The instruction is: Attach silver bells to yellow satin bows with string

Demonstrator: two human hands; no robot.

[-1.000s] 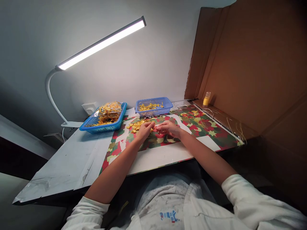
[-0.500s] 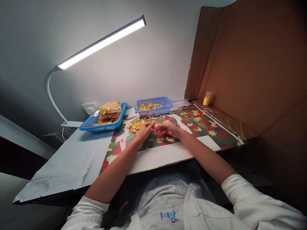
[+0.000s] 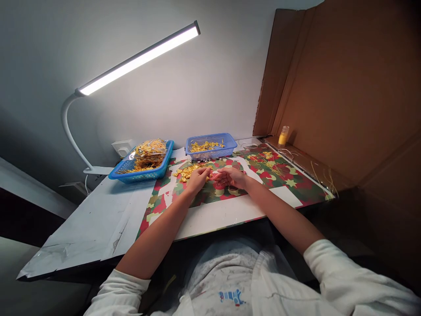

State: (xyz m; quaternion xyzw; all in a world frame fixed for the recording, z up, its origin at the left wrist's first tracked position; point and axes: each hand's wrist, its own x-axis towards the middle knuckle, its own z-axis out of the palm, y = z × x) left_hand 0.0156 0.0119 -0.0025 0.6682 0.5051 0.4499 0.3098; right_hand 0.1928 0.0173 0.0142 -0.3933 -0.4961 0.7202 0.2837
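My left hand [image 3: 198, 177] and my right hand [image 3: 233, 176] meet fingertip to fingertip over a red, green and gold patterned mat [image 3: 286, 182] on the table. Both pinch something small between them; it is too small to identify. A loose pile of small gold pieces [image 3: 187, 171] lies on the mat just beyond my left hand.
A blue basket [image 3: 226, 145] with gold pieces stands behind the hands. A larger blue tray [image 3: 131, 175] holding a clear bag of gold pieces [image 3: 149, 152] sits at the left. A desk lamp [image 3: 138, 59] arches overhead. A cardboard wall [image 3: 332, 92] and a small yellow bottle [image 3: 283, 136] stand at the right.
Both hands have shifted very slightly away from me; the fingers stay together.
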